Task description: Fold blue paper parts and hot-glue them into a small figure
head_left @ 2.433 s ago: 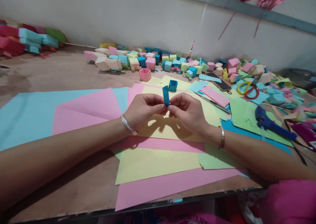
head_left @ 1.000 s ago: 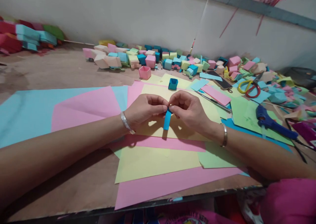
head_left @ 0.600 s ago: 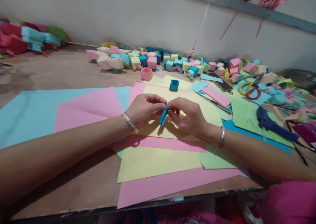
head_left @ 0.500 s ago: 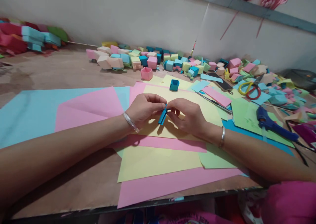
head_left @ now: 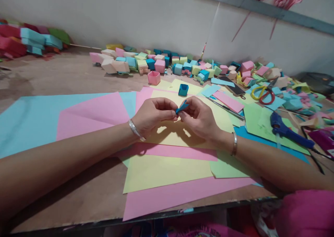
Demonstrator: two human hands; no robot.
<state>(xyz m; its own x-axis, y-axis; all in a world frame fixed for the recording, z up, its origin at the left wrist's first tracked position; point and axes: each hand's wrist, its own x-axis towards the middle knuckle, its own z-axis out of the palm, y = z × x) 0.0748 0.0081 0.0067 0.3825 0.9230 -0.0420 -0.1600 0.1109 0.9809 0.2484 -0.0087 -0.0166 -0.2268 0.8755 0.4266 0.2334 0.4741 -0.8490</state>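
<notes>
Head view: the fingers of both hands (head_left: pixel 156 116) (head_left: pixel 198 118) pinch a blue paper strip (head_left: pixel 182 107).

The light is rather dim, with soft shadows under the hands (head_left: pixel 176 120). The outer edges look stretched and blurred.

A craft workspace: the worktop (head_left: pixel 86 77) is spread with coloured paper sheets (head_left: pixel 169 174), rows of small folded paper boxes (head_left: pixel 159 66), scissors (head_left: pixel 263 93) and a blue glue gun (head_left: pixel 289 131).
</notes>
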